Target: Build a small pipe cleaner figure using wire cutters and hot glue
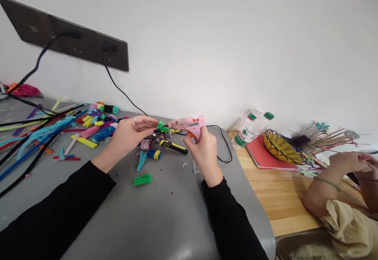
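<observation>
My right hand (203,149) is wrapped round a pink hot glue gun (189,123), whose nozzle points left. Pinched in the fingertips of my left hand (132,134) is a small piece of green pipe cleaner (161,127), right at the nozzle; whether the two touch I cannot tell. Beneath them on the grey table lies a pair of pliers with yellow and black handles (173,146). Closer to me lie a bundle of short green pipe cleaners (142,179) and a blue and yellow pipe-cleaner piece (154,154).
Many coloured pipe cleaners (47,134) cover the table's left side. Black cords run from the wall socket panel (79,39). At the right, a wooden table holds plastic bottles (251,128), a red folder (262,153) and a yellow basket (280,147). Another person's hands (351,163) are there.
</observation>
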A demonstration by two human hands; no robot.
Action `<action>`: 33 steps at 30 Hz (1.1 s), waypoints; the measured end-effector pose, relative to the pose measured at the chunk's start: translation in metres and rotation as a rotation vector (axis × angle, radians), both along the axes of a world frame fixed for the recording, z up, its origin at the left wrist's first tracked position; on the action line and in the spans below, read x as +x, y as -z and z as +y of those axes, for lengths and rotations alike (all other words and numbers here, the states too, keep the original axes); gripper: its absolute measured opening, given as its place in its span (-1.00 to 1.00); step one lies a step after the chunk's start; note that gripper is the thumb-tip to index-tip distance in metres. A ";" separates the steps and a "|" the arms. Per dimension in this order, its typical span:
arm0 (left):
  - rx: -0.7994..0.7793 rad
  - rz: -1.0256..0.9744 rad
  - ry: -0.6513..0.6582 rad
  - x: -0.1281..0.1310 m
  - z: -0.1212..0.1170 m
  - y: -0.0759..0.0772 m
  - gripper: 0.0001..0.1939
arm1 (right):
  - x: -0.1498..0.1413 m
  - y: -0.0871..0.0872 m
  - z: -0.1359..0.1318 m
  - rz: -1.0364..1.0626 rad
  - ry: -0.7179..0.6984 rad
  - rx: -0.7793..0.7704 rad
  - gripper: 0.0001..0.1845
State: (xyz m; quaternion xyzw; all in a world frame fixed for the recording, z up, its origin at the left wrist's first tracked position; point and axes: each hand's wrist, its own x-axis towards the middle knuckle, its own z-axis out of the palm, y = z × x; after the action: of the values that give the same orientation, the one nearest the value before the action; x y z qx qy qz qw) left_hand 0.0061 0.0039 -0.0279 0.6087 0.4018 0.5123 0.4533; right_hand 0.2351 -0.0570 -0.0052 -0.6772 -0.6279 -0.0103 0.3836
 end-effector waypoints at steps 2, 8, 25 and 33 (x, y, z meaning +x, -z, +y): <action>-0.002 0.005 0.001 0.000 0.000 0.000 -0.41 | 0.000 0.000 0.000 -0.011 0.001 -0.007 -0.71; 0.006 0.002 -0.001 0.000 0.001 0.002 -0.47 | 0.000 0.001 0.000 -0.027 0.012 -0.034 -0.54; 0.014 0.035 -0.013 0.001 -0.001 -0.002 -0.50 | 0.001 0.002 0.001 -0.104 -0.018 -0.049 -0.36; 0.007 0.036 -0.030 0.002 -0.003 -0.006 -0.59 | -0.001 -0.001 0.000 -0.178 0.026 -0.091 -0.37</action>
State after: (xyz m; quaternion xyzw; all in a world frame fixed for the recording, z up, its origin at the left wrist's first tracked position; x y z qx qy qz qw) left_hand 0.0080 0.0011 -0.0222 0.6132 0.4174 0.5094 0.4362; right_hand 0.2340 -0.0566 -0.0046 -0.6984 -0.6505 -0.0470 0.2949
